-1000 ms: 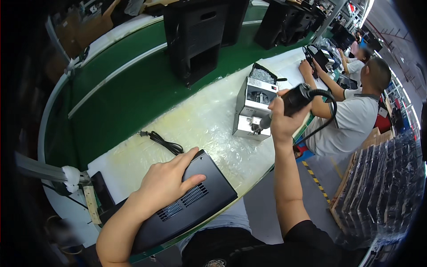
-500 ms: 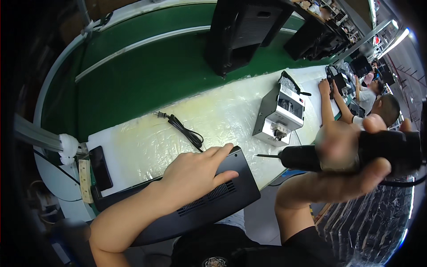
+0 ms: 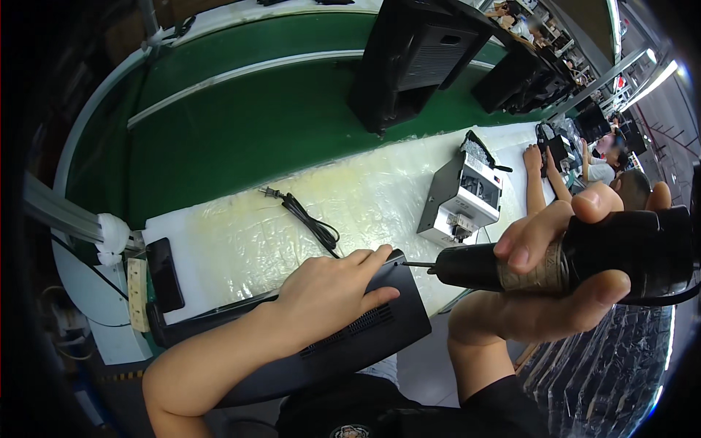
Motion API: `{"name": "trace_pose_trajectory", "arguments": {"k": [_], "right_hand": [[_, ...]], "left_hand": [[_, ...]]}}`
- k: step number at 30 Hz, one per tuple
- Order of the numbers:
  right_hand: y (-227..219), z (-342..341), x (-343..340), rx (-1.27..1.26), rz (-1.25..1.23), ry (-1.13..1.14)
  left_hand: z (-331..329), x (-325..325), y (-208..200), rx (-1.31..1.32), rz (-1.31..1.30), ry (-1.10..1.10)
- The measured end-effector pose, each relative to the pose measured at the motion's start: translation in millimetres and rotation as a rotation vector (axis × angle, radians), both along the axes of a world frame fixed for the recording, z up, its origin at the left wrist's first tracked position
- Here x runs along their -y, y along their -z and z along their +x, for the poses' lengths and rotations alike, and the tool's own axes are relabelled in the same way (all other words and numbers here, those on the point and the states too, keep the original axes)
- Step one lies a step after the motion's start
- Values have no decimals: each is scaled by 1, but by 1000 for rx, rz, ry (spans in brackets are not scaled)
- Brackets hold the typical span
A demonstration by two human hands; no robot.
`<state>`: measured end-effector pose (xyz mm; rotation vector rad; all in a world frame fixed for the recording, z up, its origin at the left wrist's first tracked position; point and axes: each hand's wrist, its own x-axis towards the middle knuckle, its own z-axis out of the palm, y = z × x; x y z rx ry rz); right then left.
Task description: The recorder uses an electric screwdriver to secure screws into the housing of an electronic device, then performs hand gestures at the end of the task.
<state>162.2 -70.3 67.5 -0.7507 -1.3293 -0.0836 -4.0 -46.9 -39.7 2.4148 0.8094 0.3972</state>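
Observation:
A black casing (image 3: pixel 343 369) with slotted vents lies along the near edge of the bench. On its top, my left hand (image 3: pixel 314 296) lies with fingers stretched toward the far right corner and the thumb apart. My right hand (image 3: pixel 537 317) is wrapped round a black electric screwdriver (image 3: pixel 467 266), held level from the right. The screwdriver's thin bit points left and meets the casing's corner, just beyond my left fingertips. A small dark spot shows at the tip; whether it is a screw or a hole I cannot tell.
A coiled black power cord (image 3: pixel 310 223) lies beyond the casing. A grey-and-white boxy machine (image 3: pixel 460 197) stands farther right. At left are a phone (image 3: pixel 166 274) and a power strip (image 3: pixel 137 292). Large black speakers (image 3: pixel 420 66) stand behind; a co-worker's arms (image 3: pixel 537 175) are at far right.
My right hand has brought the screwdriver left, so its bit now reaches the casing's corner. My left hand stays on the casing. The whole view has shifted slightly.

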Motion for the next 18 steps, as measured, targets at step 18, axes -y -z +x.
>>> {"name": "trace_pose_trajectory", "arguments": {"k": [18], "right_hand": [[23,-23,-4,-143,-183,12]], "left_hand": [[5,6,0,-89,48,-20]]}}
